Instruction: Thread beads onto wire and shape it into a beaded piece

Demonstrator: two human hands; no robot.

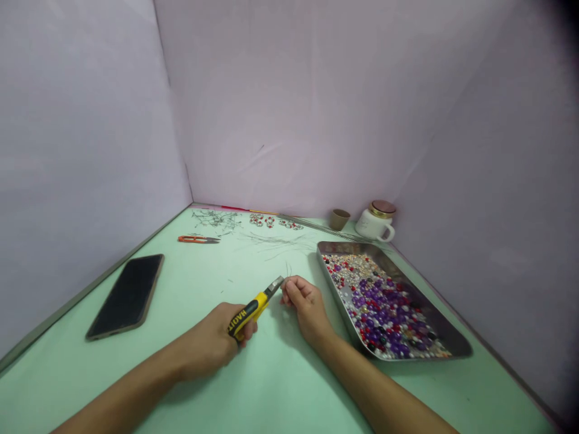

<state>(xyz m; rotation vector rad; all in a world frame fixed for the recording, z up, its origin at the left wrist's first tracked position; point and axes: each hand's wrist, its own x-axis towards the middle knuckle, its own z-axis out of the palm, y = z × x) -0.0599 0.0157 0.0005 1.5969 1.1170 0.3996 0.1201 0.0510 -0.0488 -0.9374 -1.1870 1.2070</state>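
Two bare forearms point(364, 374) stretch in from the lower edge over a pale green tabletop point(190, 392), meeting near its middle around a pair of pliers point(259, 302). The tool has black-and-yellow handles, yellow lettering on the dark part, and a short gray metal nose. It sits left of a metal tray point(398, 265), its long axis running diagonally, handles toward the lower left and nose toward the upper right, aimed at the fingertips of the right hand point(310, 310). The left hand point(219, 340) is wrapped around the handles, fingers curled beneath. The right hand pinches thumb against fingers on thin wire point(288, 271), whose fine ends rise above the grip; whether the pliers' jaws bite the strand is too small to tell.

Purple, red, white and black beads point(384, 310) cover the tray's floor. To the left lies a dark-screened phone point(126, 295), with orange-handled snips point(199, 239) beyond it. Along the back are scattered wire pieces point(217, 221), small red-and-clear beaded pieces point(261, 220), a brown cup point(339, 220) and a white lidded mug point(373, 226).
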